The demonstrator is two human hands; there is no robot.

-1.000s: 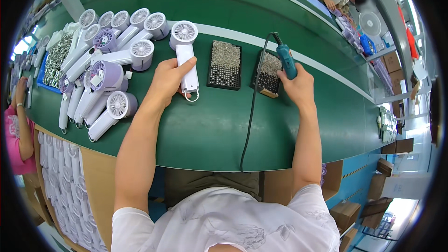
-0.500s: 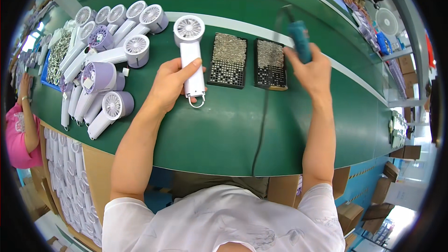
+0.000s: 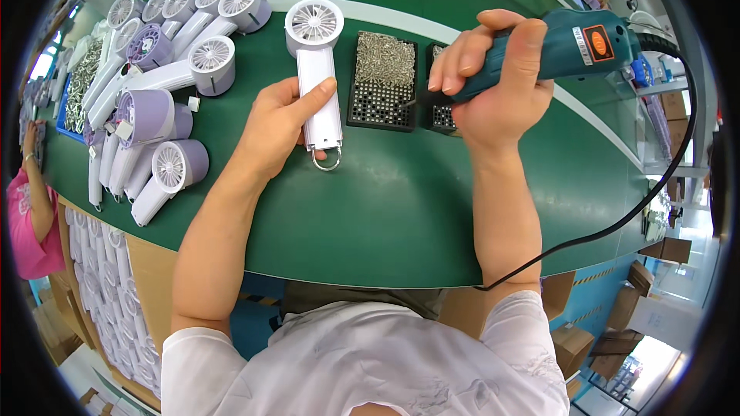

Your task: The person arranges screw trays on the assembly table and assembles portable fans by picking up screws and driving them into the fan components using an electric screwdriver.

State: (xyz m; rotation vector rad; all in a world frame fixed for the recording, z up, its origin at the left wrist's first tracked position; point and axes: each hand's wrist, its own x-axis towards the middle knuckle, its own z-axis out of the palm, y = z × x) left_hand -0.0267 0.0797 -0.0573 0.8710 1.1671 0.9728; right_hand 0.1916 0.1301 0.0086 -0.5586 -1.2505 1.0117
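My left hand (image 3: 279, 123) is closed round the white handle of a handheld fan (image 3: 317, 88), its round grille pointing away from me and a wire loop at the near end. In my right hand (image 3: 505, 96) is a teal electric screwdriver (image 3: 574, 50), tilted so its thin bit points left. The bit's tip is over the right edge of a black screw tray (image 3: 378, 119) with many small silvery screws in its holes; whether it touches a screw I cannot tell. A second black screw tray (image 3: 443, 118) is mostly hidden behind my right hand.
Several white and lilac fans (image 3: 179, 166) lie piled at the left, beside a blue bin (image 3: 73, 136) of wire loops. The screwdriver's black cord (image 3: 609, 229) curves down at the right. A person in pink (image 3: 35, 223) is at the far left, another person at the top right.
My right hand has brought the screwdriver nearer and turned it from upright to pointing left, its bit now over the left tray. The fan stays in my left hand.
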